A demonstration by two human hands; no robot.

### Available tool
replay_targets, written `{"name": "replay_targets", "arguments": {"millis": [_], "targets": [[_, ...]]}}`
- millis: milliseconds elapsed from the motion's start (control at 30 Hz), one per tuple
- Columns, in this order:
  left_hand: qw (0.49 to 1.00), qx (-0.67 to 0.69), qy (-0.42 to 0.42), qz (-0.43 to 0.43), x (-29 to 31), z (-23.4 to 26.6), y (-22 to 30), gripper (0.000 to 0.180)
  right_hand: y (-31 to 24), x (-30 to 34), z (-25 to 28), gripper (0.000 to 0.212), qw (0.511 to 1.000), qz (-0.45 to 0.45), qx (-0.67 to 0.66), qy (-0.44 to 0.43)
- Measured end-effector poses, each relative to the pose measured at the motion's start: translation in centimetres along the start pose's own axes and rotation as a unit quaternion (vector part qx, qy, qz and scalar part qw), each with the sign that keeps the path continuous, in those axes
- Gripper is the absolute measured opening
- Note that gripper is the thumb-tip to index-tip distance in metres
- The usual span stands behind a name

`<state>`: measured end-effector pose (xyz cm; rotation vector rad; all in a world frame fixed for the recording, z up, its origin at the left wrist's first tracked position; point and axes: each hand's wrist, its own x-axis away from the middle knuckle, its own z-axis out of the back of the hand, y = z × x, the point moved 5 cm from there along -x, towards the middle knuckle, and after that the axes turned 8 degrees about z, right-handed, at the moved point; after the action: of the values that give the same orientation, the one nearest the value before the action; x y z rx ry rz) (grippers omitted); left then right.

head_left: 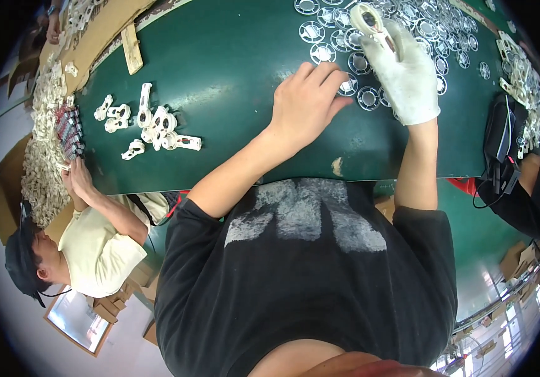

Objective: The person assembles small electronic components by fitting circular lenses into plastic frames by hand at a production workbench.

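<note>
From where I stand, I count two hands at work over the dark green tabletop (pixel 232 38): one bare left hand (pixel 304 103) and one right hand (pixel 408 88) in a white fabric glove. The right hand is clamped on one cream-white plastic part with a rounded ring head (pixel 366 19); its narrower shaft runs back between the gloved thumb and fingers, so the head juts out at eleven o'clock from the palm.

The left hand has its fingers bent and its thumb apart from the forefinger. One round, silvery spoked disc (pixel 347 85) lies by the fingertips, at two o'clock from the palm; I cannot tell whether they grip it. Dozens more silvery spoked discs (pixel 323 53) spread around the glove, thickest at one o'clock from it, too overlapped to count fully. One single disc (pixel 484 70) lies apart at three o'clock.

At nine o'clock from the left hand, well apart, sits a loose group of cream-white plastic pieces (pixel 145 103); I make out at least six, some overlapping. One short strip of pale wood (pixel 132 49) lies between nine and ten o'clock. One black pouch (pixel 501 129) rests at four o'clock from the glove. Past the table's left end, one co-worker in a pale yellow shirt (pixel 103 251) has hands near a heap of white parts (pixel 47 169).
</note>
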<state>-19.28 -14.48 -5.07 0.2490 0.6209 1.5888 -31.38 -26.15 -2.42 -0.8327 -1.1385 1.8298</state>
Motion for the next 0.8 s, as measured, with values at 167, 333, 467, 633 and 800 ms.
{"name": "replay_targets", "arguments": {"millis": [167,333,467,633,800], "targets": [[0.997,0.065,0.028,0.012,0.1,2.2,-1.6,0.019,-0.2,0.0,0.2,0.038,0.99,0.034,0.129,-0.047],[0.991,0.004,0.001,0.135,2.4,4.8,-5.8,0.014,-2.0,0.6,-0.9,0.038,0.977,0.013,0.182,-0.107],[0.976,-0.039,0.013,0.213,3.6,6.3,-7.7,0.024,-2.7,1.8,-3.0,0.04,0.949,0.02,0.228,-0.217],[0.985,-0.018,0.039,0.166,3.9,7.2,-6.8,0.04,-2.6,2.3,-4.4,0.036,0.928,0.041,0.285,-0.238],[0.994,-0.028,-0.015,0.107,4.5,6.4,-7.5,0.052,-2.4,2.1,-4.6,0.036,0.925,0.021,0.292,-0.241]]}}
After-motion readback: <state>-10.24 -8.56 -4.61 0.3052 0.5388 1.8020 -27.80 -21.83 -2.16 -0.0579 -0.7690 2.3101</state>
